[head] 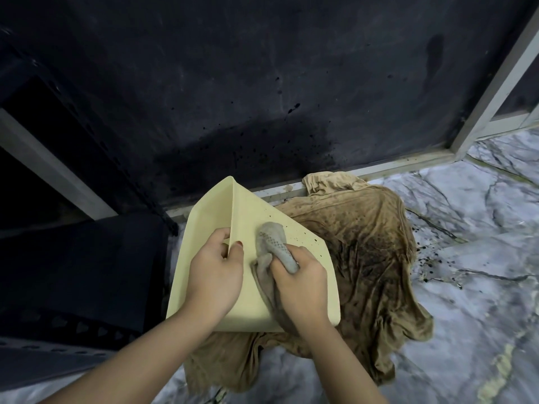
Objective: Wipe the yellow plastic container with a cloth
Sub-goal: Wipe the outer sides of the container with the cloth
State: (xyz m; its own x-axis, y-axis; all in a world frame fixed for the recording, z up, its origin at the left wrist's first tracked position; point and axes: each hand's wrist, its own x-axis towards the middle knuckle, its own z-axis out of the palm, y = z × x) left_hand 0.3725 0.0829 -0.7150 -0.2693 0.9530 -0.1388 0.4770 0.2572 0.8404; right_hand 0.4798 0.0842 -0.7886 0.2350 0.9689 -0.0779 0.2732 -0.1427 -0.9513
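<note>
A pale yellow plastic container (pixel 309 252) is held tilted above the floor, one flat face turned up and dotted with small dark specks near its right edge. My left hand (pixel 214 269) grips its upright wall, thumb over the rim. A grey cloth (pixel 271 243) is bunched in my right hand (pixel 300 284), which presses it against the speckled face near the middle; part of the cloth hangs down under my palm.
A large stained brown cloth (pixel 370 258) lies spread on the marble floor (pixel 481 223) under the container. Dark splatter marks the floor at right. A dark wall panel (pixel 262 83) with a pale metal frame (pixel 408 161) stands behind; a black shelf (pixel 73 272) is at left.
</note>
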